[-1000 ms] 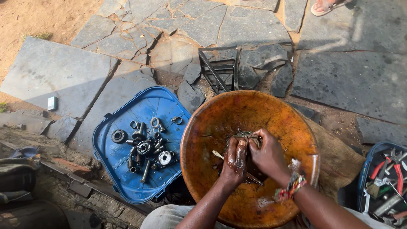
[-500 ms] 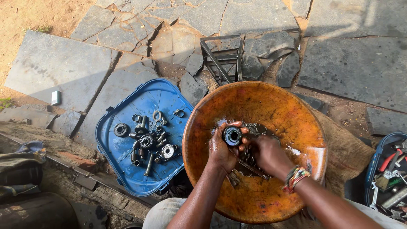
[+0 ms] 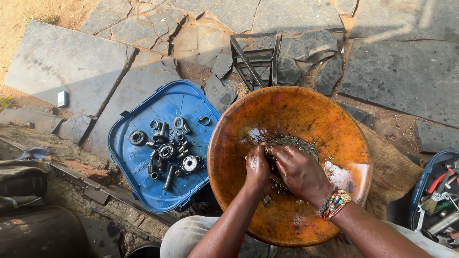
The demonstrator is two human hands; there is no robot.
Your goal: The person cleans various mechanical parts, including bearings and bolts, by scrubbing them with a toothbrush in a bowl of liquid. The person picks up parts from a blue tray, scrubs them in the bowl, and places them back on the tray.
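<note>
Orange basin (image 3: 306,114), left hand (image 3: 257,168) and right hand (image 3: 299,171) clasping wet metal parts (image 3: 291,141), blue tray (image 3: 138,181) beside

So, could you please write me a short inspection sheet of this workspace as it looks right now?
Surface: cracked stone slabs with bare earth in the gaps.
Job's things: round orange basin holding dark liquid and small metal parts, hidden under the hands.
Clutter: blue plastic lid carrying bearings, rings and bolts; blue box of tools at the right edge; black metal frame behind the basin.
Grippers: left hand and right hand are together in the basin; beaded bracelet on the right wrist.
Cables: nothing seen.
Surroundings: sandy ground top left, small white block on a slab.
</note>
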